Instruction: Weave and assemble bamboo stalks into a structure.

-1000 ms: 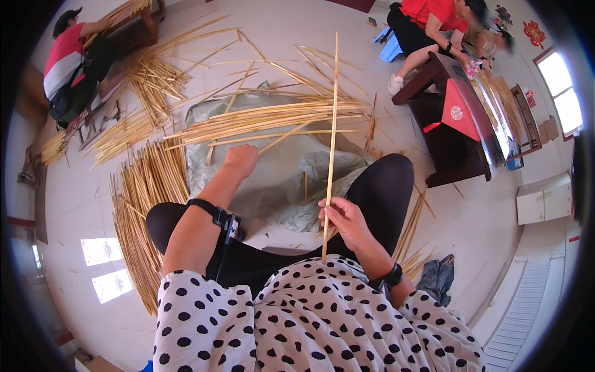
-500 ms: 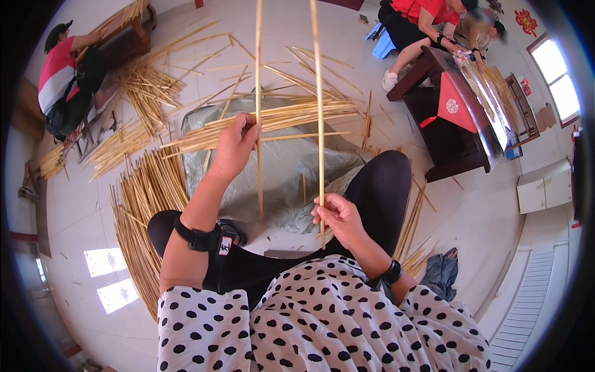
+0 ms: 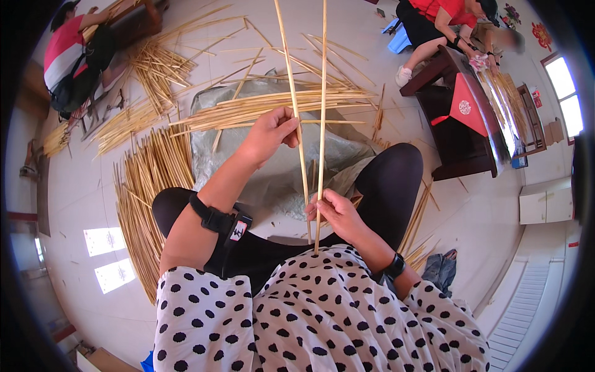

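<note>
Between the fingers of my left hand (image 3: 271,135) is a long, thin, pale yellow stick (image 3: 289,68). It leans slightly, and its lower part passes by the fingertips of my right hand (image 3: 339,214). My right hand is closed on a second stick (image 3: 323,93) of the same kind, nearly upright, its lower end near my lap. Both sticks run out of the top of the picture. Just beyond my left hand, a loose bundle of sticks (image 3: 248,113) lies across a grey plastic sheet (image 3: 238,160).
A dense pile of sticks (image 3: 152,192) lies left of my knee, with more scattered on the floor. At far left a person (image 3: 68,59) sits by a wooden bench. At upper right people bend over a dark wooden table (image 3: 443,118) holding sticks. Grey cloth (image 3: 440,271) lies at right.
My left hand has moved rightward, and its stick now tilts toward the other, so the two are closer together. The whole view has shifted slightly.
</note>
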`<state>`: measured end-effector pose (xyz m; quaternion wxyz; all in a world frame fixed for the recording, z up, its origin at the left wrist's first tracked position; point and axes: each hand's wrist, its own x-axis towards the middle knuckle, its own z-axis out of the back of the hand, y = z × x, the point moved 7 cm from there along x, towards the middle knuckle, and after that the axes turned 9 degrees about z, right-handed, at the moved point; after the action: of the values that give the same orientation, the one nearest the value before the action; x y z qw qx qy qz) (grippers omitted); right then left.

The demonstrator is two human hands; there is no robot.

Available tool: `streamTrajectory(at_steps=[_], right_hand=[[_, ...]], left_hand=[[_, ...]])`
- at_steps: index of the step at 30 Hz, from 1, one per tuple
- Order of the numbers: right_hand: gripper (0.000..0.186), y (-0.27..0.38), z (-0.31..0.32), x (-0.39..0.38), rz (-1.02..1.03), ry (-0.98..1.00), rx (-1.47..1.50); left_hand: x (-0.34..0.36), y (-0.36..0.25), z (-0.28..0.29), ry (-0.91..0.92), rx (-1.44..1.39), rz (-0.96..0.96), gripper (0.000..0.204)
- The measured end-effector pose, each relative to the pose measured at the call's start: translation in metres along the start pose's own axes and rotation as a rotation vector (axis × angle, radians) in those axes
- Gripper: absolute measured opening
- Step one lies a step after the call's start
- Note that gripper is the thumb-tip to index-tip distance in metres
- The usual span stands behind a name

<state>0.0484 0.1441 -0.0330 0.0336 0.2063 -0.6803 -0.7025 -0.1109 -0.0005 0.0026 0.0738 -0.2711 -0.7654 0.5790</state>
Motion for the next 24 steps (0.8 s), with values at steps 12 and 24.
streamTrajectory(at_steps=[12,24], right_hand=[[0.019,0.006,-0.015,0.0,-0.048,0.033,0.097],[0.015,-0.001,-0.001,-0.004,-0.111,-0.109,0.19]], left_hand=[[0.002,0.008,0.001,-0.012,-0.022,0.02,0.013],[0.039,0.08,0.056,-0.27,1.357,-0.053,0.035]])
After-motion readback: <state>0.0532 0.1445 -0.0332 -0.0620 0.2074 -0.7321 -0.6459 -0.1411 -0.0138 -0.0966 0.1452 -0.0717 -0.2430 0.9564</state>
